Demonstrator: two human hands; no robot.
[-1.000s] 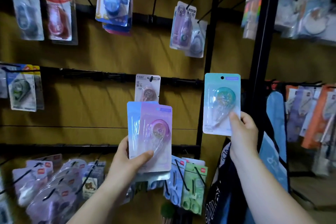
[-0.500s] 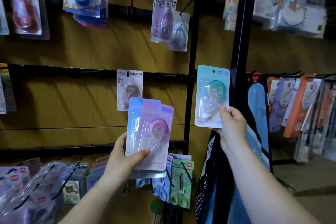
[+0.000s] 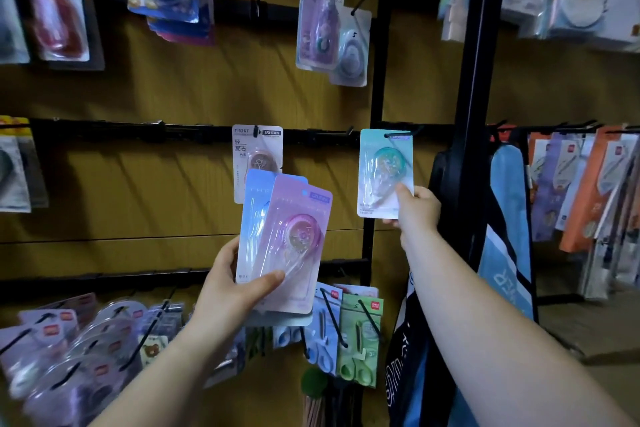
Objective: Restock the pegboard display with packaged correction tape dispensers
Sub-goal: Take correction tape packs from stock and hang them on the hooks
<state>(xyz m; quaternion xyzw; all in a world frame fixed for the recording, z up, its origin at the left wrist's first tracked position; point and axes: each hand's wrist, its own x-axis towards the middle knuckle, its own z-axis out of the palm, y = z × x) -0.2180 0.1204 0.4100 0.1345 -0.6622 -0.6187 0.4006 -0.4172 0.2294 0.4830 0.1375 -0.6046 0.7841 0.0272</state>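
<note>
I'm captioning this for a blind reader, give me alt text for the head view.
The right hand holds a teal pack up at a black peg on a wooden display wall. The left hand holds a pink pack over a blue one.

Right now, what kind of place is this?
Most likely a stationery shop aisle. Carded packs hang on black hooks along a wooden display wall, scissors packs hang lower down, and the right hand is hanging a teal pack.

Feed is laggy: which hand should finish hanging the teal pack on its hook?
Right. The right hand already pinches the teal pack with its hole at the hook; the left hand holds two more packs.
</note>
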